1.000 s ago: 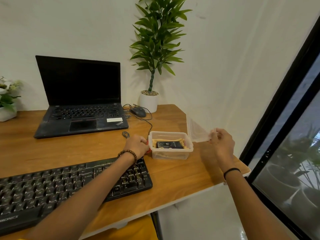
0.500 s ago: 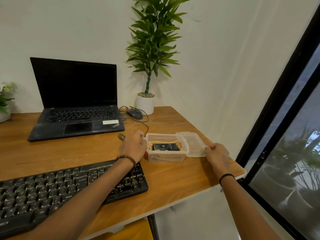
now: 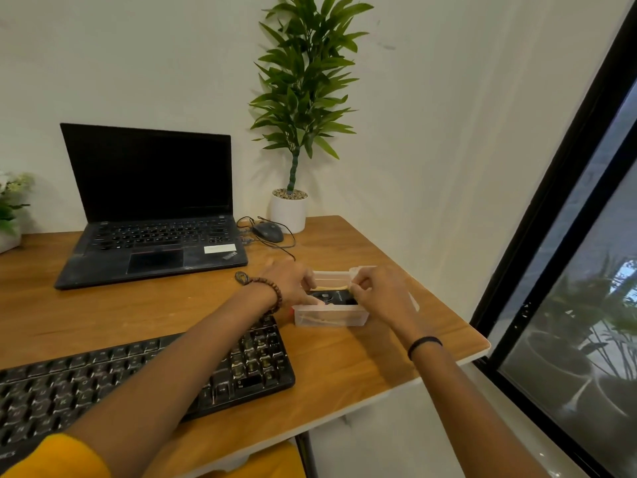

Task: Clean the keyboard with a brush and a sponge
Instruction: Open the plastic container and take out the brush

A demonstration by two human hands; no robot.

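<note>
The keyboard (image 3: 144,384) lies at the near left of the desk (image 3: 344,367), under the left forearm, untouched by either hand. Just past its right end the left hand (image 3: 289,284) curls its fingers round the left end of the clear box (image 3: 331,319), whose long axis runs left to right between the hands. Inside lie a black thing (image 3: 327,299) and a yellow piece (image 3: 336,288), directly beneath the right hand (image 3: 377,294), the nearer one. Its fingers are bunched narrow, tips down in the box; whether they grip anything I cannot tell. The lid (image 3: 415,305) lies under that hand.
</note>
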